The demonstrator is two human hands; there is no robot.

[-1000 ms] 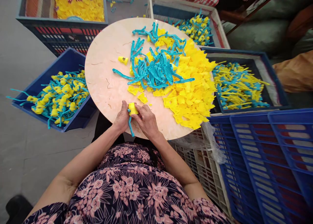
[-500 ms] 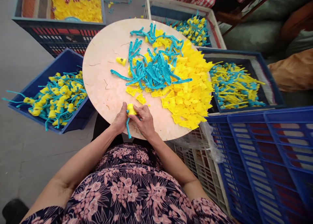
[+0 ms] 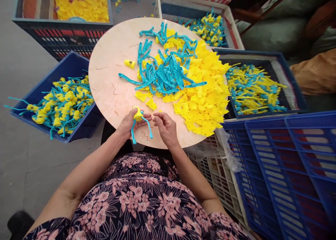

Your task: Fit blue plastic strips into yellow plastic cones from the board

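My left hand (image 3: pixel 127 124) is closed on a small yellow cup-shaped piece with blue strips (image 3: pixel 137 116) near the front edge of the round table. Two blue ends hang down from the yellow part towards me. Just to the right is my right hand (image 3: pixel 167 129), apart from the piece, its fingers loosely bent and nothing visible in them. Beyond both hands lies a heap of blue branched strips (image 3: pixel 168 73). Flat yellow pieces (image 3: pixel 204 96) are piled along the table's right side. A single rolled yellow piece (image 3: pixel 129 63) with a dark print lies to the left of the heap.
The round table (image 3: pixel 105 75) stands before my lap. At its left, a blue bin (image 3: pixel 76 135) holds joined yellow-and-blue pieces. A crate of yellow pieces (image 3: pixel 81 9) is behind. More bins (image 3: pixel 296 82) of parts and tall blue crates (image 3: pixel 275 163) line the right.
My right hand has let go of the yellow-and-blue piece and moved right. The piece has turned in my left hand, and two blue ends now show instead of one.
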